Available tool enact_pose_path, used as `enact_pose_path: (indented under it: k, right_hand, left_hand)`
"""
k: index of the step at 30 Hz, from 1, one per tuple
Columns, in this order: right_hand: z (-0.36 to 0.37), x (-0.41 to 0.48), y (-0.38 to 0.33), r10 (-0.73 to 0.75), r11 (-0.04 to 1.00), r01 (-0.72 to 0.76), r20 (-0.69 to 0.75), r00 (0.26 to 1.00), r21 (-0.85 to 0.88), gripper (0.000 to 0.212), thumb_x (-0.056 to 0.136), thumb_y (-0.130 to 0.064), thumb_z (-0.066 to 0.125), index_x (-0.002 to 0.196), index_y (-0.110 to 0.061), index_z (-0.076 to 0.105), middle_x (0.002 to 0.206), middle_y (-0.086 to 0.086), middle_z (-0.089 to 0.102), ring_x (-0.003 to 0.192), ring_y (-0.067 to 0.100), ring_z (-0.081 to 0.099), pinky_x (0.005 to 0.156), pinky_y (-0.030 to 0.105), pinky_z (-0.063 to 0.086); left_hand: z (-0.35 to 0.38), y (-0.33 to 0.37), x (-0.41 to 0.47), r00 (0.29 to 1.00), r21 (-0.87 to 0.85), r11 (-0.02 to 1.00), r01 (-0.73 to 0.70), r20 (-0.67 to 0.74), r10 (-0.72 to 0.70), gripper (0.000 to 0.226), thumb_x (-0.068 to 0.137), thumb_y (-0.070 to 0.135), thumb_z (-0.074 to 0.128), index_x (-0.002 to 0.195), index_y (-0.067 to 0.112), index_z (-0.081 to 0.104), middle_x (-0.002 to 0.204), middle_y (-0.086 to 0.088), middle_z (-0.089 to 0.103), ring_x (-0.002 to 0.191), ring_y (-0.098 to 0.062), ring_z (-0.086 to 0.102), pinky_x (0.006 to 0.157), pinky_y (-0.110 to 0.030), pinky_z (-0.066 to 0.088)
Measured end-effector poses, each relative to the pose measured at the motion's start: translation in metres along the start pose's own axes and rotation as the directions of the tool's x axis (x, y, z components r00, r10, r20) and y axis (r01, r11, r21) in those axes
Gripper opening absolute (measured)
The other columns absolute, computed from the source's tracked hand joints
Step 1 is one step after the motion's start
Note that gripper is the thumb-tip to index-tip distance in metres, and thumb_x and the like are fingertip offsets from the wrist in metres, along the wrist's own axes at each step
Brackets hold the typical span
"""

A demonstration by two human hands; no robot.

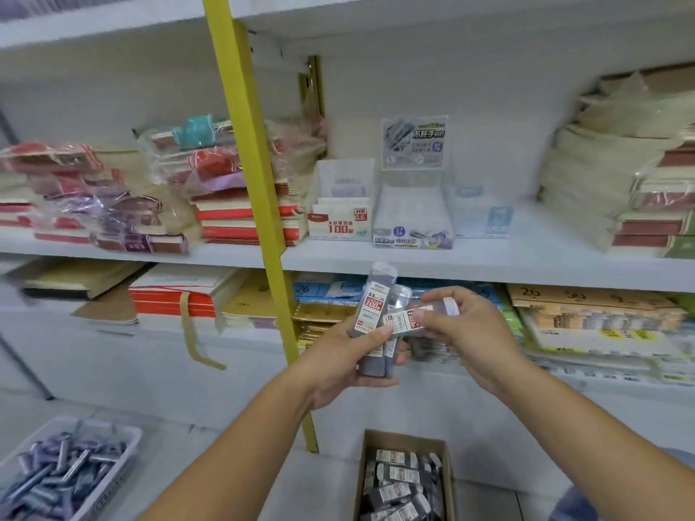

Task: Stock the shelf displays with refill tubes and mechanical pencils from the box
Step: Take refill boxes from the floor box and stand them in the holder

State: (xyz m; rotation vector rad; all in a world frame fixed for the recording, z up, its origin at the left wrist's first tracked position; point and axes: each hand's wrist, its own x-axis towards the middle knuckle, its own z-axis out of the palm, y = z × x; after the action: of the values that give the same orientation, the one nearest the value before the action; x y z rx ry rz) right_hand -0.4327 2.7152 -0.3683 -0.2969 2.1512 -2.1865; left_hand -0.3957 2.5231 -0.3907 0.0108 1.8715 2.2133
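Note:
My left hand grips a bunch of clear refill tubes with dark leads and red-and-white labels, held upright in front of the lower shelf. My right hand pinches one more refill tube, lying sideways against the bunch. Below, a brown cardboard box holds several more labelled tubes. On the middle shelf stand the displays: a white one marked HB 0.5, a clear one with a sign card and a small pale one.
A yellow upright post splits the shelving just left of my hands. A white basket of purple-grey mechanical pencils sits at the bottom left. Stacks of wrapped notebooks and paper packs flank the displays.

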Motion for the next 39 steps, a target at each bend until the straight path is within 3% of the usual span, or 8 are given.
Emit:
enact_pose_path:
  k: [5,10,15,23,26,31,35,39]
  right_hand:
    - [0.023,0.040,-0.046,-0.189,0.979,0.191,0.037,0.981,-0.070,0.024,0.089,-0.011,0.067,0.105,-0.029,0.060,0.077,0.006,0.075,0.064,0.023,0.073,0.054,0.028,0.058]
    - [0.030,0.108,-0.096,-0.366,0.918,0.366,0.025,0.930,-0.152,0.033,0.099,-0.008,0.049,0.101,-0.041,0.053,0.078,0.009,0.072,0.073,0.021,0.072,0.074,0.036,0.058]
    - [0.064,0.175,-0.136,-0.584,0.619,0.552,0.143,0.799,-0.559,0.030,0.090,-0.020,0.063,0.104,-0.036,0.042,0.093,-0.014,0.058,0.074,-0.009,0.056,0.062,0.011,0.041]
    - [0.113,0.229,-0.141,-0.572,0.319,0.614,0.370,0.732,-0.722,0.024,0.086,-0.013,0.067,0.096,-0.023,0.049,0.087,-0.003,0.064,0.079,0.015,0.062,0.063,0.029,0.049]
    - [0.117,0.241,-0.134,-0.491,0.324,0.593,0.404,0.771,-0.737,0.030,0.084,-0.010,0.068,0.101,-0.023,0.047,0.095,0.002,0.065,0.083,0.018,0.062,0.069,0.034,0.052]
    - [0.118,0.255,-0.126,-0.411,0.373,0.551,0.400,0.819,-0.746,0.029,0.081,-0.009,0.072,0.100,-0.023,0.055,0.090,-0.002,0.064,0.079,0.011,0.062,0.060,0.021,0.047]
    - [0.121,0.259,-0.119,-0.535,0.064,0.538,0.426,0.730,-0.841,0.024,0.087,-0.021,0.066,0.110,-0.026,0.065,0.098,-0.001,0.055,0.095,0.021,0.056,0.069,0.029,0.041]
    - [0.119,0.262,-0.120,-0.560,-0.116,0.481,0.457,0.691,-0.869,0.032,0.092,-0.024,0.060,0.124,-0.029,0.063,0.108,0.008,0.050,0.107,0.029,0.048,0.072,0.034,0.035]
  left_hand:
    - [-0.017,0.044,0.024,0.986,-0.088,0.985,-0.145,-0.091,0.137,0.033,0.095,0.022,0.065,0.127,0.019,0.060,0.111,-0.010,0.075,0.100,-0.027,0.074,0.071,-0.043,0.062]
    - [-0.047,0.064,0.048,0.925,-0.098,0.944,-0.315,-0.256,0.281,0.020,0.097,0.020,0.061,0.117,0.024,0.061,0.093,-0.008,0.077,0.089,-0.025,0.076,0.062,-0.036,0.062]
    - [-0.070,0.075,0.063,0.863,-0.028,0.910,-0.414,-0.329,0.383,0.018,0.097,0.026,0.062,0.114,0.032,0.065,0.099,-0.003,0.078,0.087,-0.022,0.076,0.062,-0.035,0.061]
    - [-0.099,0.083,0.066,0.869,0.048,0.925,-0.377,-0.326,0.371,0.019,0.099,0.027,0.058,0.117,0.033,0.063,0.100,0.001,0.078,0.087,-0.020,0.076,0.061,-0.034,0.061]
    - [-0.103,0.085,0.066,0.871,0.052,0.921,-0.386,-0.307,0.383,0.019,0.099,0.028,0.058,0.117,0.032,0.062,0.100,0.000,0.078,0.088,-0.020,0.076,0.061,-0.033,0.060]
    - [-0.103,0.089,0.066,0.874,0.050,0.916,-0.398,-0.284,0.395,0.019,0.100,0.027,0.057,0.117,0.032,0.063,0.100,0.001,0.078,0.090,-0.019,0.076,0.061,-0.031,0.060]
    - [-0.101,0.090,0.067,0.873,0.044,0.913,-0.406,-0.278,0.401,0.021,0.099,0.028,0.057,0.120,0.031,0.062,0.101,0.001,0.078,0.091,-0.020,0.076,0.061,-0.031,0.060]
    - [-0.098,0.090,0.067,0.876,0.030,0.914,-0.405,-0.273,0.397,0.022,0.099,0.028,0.058,0.120,0.030,0.062,0.101,0.001,0.078,0.091,-0.020,0.076,0.061,-0.030,0.060]
